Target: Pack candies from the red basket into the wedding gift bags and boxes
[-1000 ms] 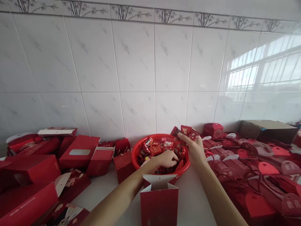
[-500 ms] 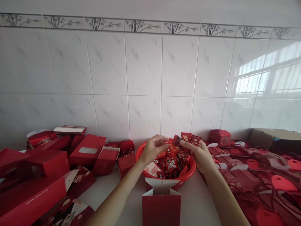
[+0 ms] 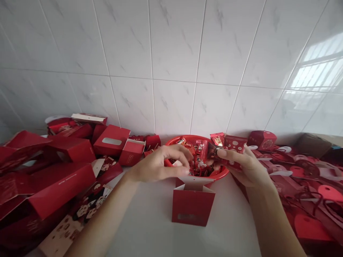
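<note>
A white bench (image 3: 150, 217) fronts a tiled wall (image 3: 174, 46). At its middle stand one open-topped red box (image 3: 192, 205) and, behind, one red basket (image 3: 221, 175) of wrapped sweets (image 3: 200, 163). The right hand's (image 3: 250, 166) fingers pinch at least three packets (image 3: 235, 147) above the basket's right side; the left hand's (image 3: 155, 163) fingers curve, parted from the thumb.

Glossy, foil-like wrappers are glinting on the sweets (image 3: 235, 144). The basket (image 3: 223, 174) is showing smooth, shiny red plastic; the small upright box (image 3: 193, 207), smooth card with a soft sheen. Glazed wall tiles (image 3: 174, 46) are gleaming; the counter (image 3: 150, 217) is looking smooth.
</note>
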Action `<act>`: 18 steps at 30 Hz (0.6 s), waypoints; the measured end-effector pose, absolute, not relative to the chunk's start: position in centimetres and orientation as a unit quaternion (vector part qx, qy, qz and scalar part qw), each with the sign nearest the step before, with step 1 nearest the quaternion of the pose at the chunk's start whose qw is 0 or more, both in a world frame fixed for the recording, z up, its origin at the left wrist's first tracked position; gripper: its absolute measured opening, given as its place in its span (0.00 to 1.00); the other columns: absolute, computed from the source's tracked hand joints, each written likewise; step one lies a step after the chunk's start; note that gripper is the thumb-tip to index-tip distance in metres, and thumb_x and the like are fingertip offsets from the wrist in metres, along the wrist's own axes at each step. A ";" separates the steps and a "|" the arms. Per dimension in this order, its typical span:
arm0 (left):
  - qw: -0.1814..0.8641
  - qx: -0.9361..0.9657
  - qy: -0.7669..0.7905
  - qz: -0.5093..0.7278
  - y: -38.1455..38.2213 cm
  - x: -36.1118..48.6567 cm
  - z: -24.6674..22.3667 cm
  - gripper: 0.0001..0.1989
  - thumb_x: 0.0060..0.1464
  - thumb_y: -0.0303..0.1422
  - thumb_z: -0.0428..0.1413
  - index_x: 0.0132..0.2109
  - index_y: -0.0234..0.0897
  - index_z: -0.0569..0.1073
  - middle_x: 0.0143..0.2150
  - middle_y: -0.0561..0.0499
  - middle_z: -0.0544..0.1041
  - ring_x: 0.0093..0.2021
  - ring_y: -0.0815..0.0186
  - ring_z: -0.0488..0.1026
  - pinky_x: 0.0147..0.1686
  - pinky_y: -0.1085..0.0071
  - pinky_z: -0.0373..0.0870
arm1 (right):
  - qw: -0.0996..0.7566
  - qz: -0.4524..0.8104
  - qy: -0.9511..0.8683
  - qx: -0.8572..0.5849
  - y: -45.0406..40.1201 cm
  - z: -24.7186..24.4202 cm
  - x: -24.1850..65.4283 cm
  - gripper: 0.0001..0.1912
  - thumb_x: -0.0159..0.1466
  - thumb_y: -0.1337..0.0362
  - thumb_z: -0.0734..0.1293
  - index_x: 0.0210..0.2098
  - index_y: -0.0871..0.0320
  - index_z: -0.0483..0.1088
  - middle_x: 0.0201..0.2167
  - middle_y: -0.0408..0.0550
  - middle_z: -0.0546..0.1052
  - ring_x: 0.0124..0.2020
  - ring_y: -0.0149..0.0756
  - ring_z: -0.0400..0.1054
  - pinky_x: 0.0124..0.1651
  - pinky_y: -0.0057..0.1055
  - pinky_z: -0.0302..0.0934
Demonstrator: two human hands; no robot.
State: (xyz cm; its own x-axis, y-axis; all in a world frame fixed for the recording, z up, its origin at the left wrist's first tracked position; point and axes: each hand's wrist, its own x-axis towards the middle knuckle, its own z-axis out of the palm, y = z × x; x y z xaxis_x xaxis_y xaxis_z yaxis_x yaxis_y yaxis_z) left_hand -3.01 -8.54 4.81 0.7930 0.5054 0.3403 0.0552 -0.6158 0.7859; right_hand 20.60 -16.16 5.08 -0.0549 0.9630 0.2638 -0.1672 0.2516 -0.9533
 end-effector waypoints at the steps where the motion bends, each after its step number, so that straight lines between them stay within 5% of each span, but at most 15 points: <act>1: 0.390 0.876 0.166 0.229 -8.6 -3.3 4.8 0.07 0.57 0.37 0.62 0.36 0.40 0.82 0.50 0.48 0.78 0.52 0.59 0.74 0.52 0.66 0.70 | 0.567 0.500 -0.545 -0.361 -16.3 5.2 20.6 0.10 0.53 0.58 0.78 0.28 0.59 0.80 0.24 0.50 0.80 0.26 0.40 0.77 0.30 0.32 0.74; 5: 0.352 0.897 0.210 0.167 -8.2 -2.9 3.8 0.08 0.58 0.37 0.60 0.41 0.43 0.83 0.44 0.50 0.80 0.44 0.61 0.77 0.45 0.67 0.71 | 0.528 0.524 -0.566 -0.354 -16.3 5.2 20.1 0.08 0.54 0.61 0.78 0.28 0.59 0.80 0.23 0.48 0.80 0.25 0.38 0.76 0.28 0.29 0.72; 13: 0.409 0.862 0.261 0.147 -6.2 -2.2 2.6 0.17 0.52 0.38 0.65 0.49 0.44 0.81 0.51 0.50 0.80 0.50 0.58 0.75 0.46 0.68 0.70 | 0.512 0.511 -0.563 -0.399 -14.7 4.1 19.3 0.10 0.53 0.61 0.79 0.31 0.59 0.80 0.28 0.48 0.81 0.30 0.39 0.77 0.30 0.30 0.72; 18: 0.424 0.851 0.248 0.185 -6.0 -2.3 2.5 0.16 0.47 0.36 0.68 0.46 0.45 0.82 0.46 0.50 0.82 0.40 0.59 0.78 0.38 0.69 0.71 | 0.508 0.480 -0.578 -0.422 -14.2 3.5 19.1 0.12 0.54 0.57 0.78 0.33 0.59 0.80 0.29 0.49 0.81 0.31 0.41 0.77 0.30 0.31 0.72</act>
